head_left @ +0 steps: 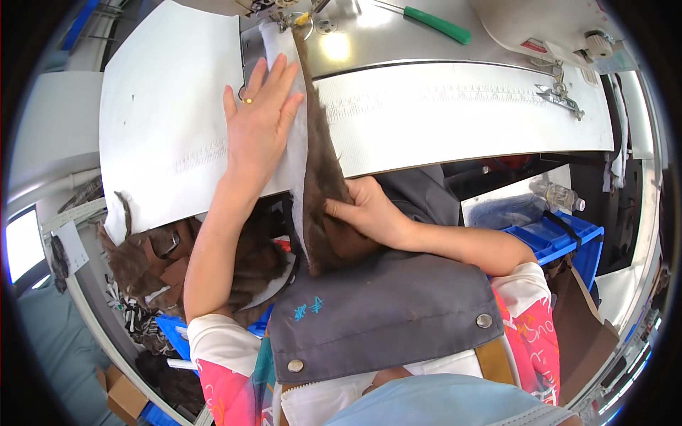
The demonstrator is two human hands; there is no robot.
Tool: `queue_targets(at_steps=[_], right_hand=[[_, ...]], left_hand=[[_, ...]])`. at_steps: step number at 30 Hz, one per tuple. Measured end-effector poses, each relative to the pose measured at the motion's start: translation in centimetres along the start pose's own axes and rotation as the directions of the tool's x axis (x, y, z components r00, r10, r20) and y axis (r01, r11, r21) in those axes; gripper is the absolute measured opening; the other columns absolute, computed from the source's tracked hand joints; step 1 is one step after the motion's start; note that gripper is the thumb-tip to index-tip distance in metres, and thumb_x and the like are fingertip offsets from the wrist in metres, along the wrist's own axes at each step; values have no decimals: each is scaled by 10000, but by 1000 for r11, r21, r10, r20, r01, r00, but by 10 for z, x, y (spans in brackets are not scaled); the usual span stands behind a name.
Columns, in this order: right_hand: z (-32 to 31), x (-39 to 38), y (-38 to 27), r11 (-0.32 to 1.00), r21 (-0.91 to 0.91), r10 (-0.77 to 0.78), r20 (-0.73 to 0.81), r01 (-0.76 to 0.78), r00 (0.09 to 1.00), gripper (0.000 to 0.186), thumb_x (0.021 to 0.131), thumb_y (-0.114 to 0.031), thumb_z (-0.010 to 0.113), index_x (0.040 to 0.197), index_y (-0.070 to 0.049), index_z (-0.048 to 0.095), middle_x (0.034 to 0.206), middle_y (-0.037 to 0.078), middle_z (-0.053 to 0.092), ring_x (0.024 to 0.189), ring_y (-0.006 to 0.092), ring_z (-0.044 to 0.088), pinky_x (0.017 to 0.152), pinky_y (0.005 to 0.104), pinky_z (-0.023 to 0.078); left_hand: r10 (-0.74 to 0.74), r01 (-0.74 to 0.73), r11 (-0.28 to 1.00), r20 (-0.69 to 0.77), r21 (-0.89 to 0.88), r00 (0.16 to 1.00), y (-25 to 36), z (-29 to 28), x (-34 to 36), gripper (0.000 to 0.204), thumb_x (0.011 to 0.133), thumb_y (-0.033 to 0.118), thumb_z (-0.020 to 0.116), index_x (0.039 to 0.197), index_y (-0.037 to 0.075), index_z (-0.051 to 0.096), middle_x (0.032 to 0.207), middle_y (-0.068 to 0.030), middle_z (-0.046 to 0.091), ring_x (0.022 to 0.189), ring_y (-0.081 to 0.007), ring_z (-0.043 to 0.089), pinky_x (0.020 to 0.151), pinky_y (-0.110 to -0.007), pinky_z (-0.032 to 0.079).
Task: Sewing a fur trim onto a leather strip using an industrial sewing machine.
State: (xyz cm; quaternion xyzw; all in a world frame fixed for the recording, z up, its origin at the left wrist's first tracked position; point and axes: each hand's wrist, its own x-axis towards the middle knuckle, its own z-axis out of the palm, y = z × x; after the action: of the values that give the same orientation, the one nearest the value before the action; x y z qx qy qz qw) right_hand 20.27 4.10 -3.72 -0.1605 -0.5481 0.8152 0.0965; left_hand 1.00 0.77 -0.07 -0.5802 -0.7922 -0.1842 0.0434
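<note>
A strip of brown fur (321, 149) with a pale, whitish backing runs from the sewing machine's presser area (284, 21) down over the table's front edge toward my lap. My left hand (259, 124), a ring on one finger, lies flat on the pale backing and the white table, fingers stretched toward the machine. Lower down, my right hand (373, 213) pinches the fur strip at its right edge, thumb on top and the other fingers out of sight. The strip's far end goes in under the machine parts, where details are hard to see.
The white worktable (462, 113) carries printed ruler marks. A green-handled screwdriver (437, 25) lies on the metal plate. Fur pieces (160, 259) are heaped below left. At right stand a blue plastic crate (547, 238) and a clear bottle (558, 193).
</note>
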Motion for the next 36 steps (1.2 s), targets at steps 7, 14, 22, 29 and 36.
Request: queue_targets(at_steps=[7, 14, 22, 29, 36], right_hand=[[-21, -4, -74, 341, -929, 203, 224, 146, 953, 92, 841, -127, 610, 831, -41, 640, 737, 192, 623, 663, 292, 619, 591, 353, 487], [-171, 65, -113, -454, -857, -748, 217, -244, 628, 159, 791, -110, 608, 901, 6, 612, 1023, 154, 623, 812, 326, 610, 675, 361, 505], [-51, 59, -75, 245, -966, -517, -54, 87, 855, 234, 833, -196, 594, 917, -21, 464, 522, 75, 561, 433, 292, 556, 398, 383, 432], [-29, 78, -67, 201, -979, -447, -126, -38, 886, 331, 856, -200, 597, 1134, -44, 507, 517, 93, 557, 467, 288, 574, 439, 376, 432], [-37, 84, -68, 200, -980, -388, -58, 23, 920, 414, 824, -184, 610, 1194, -34, 502, 574, 91, 581, 512, 287, 580, 462, 376, 438]], left_hand=[[106, -93, 975, -57, 202, 993, -4, 17, -8, 411, 884, 222, 596, 1283, 145, 536, 1357, 7, 498, 1245, -161, 472, 1031, -558, 271], [103, -93, 984, -57, 154, 993, 5, 11, -1, 429, 856, 196, 629, 1270, 123, 543, 1344, -4, 511, 1231, -152, 487, 1014, -548, 294], [51, -45, 990, -45, 132, 998, 1, 11, -5, 441, 858, 190, 627, 1285, 127, 535, 1351, -2, 505, 1235, -147, 483, 1035, -543, 259], [42, -38, 993, -34, 114, 999, 1, 10, -5, 467, 852, 189, 638, 1300, 122, 524, 1361, -5, 497, 1241, -138, 478, 1064, -533, 204], [53, -48, 990, -39, 132, 998, 0, 13, -6, 472, 849, 181, 642, 1303, 124, 523, 1367, -6, 493, 1245, -131, 476, 1071, -526, 188]])
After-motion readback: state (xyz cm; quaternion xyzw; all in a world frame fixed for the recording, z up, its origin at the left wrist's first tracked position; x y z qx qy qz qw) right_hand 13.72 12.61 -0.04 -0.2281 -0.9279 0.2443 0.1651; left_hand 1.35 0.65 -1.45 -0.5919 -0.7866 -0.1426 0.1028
